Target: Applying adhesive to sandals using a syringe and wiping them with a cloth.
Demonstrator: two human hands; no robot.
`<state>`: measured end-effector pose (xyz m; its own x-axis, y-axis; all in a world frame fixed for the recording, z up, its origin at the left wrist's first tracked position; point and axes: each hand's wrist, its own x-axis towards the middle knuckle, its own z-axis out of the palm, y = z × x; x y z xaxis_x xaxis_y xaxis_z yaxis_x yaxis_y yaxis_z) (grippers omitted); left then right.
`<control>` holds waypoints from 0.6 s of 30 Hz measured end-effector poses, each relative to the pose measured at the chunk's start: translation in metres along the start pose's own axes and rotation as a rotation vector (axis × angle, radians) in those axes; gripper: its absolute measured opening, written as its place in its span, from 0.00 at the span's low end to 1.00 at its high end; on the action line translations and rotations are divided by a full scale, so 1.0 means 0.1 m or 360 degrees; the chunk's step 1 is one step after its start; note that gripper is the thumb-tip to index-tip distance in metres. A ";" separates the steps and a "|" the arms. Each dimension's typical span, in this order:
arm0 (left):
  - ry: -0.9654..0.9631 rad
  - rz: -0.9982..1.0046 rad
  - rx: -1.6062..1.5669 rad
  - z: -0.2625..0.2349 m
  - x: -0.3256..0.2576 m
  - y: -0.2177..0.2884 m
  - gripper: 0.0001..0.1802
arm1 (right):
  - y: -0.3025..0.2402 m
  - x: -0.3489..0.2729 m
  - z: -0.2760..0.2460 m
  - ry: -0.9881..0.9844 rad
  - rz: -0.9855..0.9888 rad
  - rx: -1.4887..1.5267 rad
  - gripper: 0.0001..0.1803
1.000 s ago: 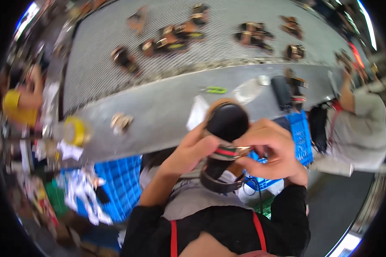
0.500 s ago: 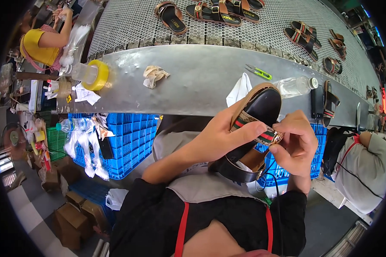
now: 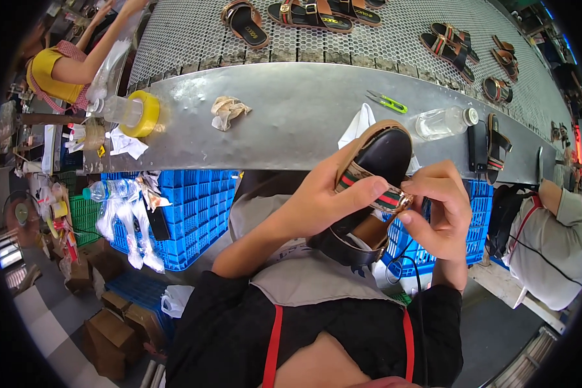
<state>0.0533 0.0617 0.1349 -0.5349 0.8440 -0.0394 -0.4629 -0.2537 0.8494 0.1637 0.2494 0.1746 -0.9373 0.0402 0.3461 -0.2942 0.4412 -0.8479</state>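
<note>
A black sandal with a tan edge and a green-and-red striped strap is held up over my lap, its toe toward the bench. My left hand wraps around its side, thumb pressed on the striped strap. At the strap's other end, my right hand pinches beside a small gold-coloured ornament with thumb and fingertips. The sandal's wide black rear strap hangs toward my apron. Just beyond the toe lies a white cloth on the metal bench.
On the metal bench lie green thread snips, a clear bottle, a crumpled rag and yellow tape. Beyond, a mesh conveyor carries several sandals. Blue crates stand below. Other people work at both sides.
Both hands and the sandal have shifted slightly left in view. My grip looks the same. Conveyor sandals appear a little further left, and the person at far left has raised an arm.
</note>
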 end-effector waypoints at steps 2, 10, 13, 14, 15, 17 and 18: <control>-0.0027 0.0012 0.0048 -0.03 0.00 -0.01 0.33 | 0.03 -0.03 0.01 0.0057 -0.0010 -0.0022 0.18; -0.0277 -0.0026 0.0237 -0.09 -0.02 0.02 0.34 | -0.03 0.15 -0.04 0.0166 -0.0017 -0.0356 0.16; -0.0284 -0.0003 0.0245 -0.07 -0.05 0.03 0.34 | -0.08 0.22 -0.11 0.0118 -0.0004 -0.0359 0.12; -0.0292 -0.0047 0.0227 -0.07 -0.07 0.03 0.34 | -0.10 0.23 -0.13 0.0058 0.0006 -0.0391 0.10; -0.0300 -0.0090 0.0210 -0.06 -0.09 0.04 0.34 | -0.12 0.24 -0.14 0.0059 0.0031 -0.0357 0.09; -0.0318 -0.0108 0.0246 -0.09 -0.09 0.06 0.34 | -0.14 0.26 -0.14 0.0025 0.0084 -0.0360 0.09; -0.0338 -0.0119 0.0288 -0.10 -0.09 0.07 0.33 | -0.14 0.26 -0.14 -0.0005 0.0128 -0.0365 0.10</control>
<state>0.0479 0.0478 0.1358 -0.3350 0.9422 -0.0106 -0.3513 -0.1145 0.9292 0.1458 0.2569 0.2014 -0.9566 0.0809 0.2800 -0.1690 0.6288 -0.7590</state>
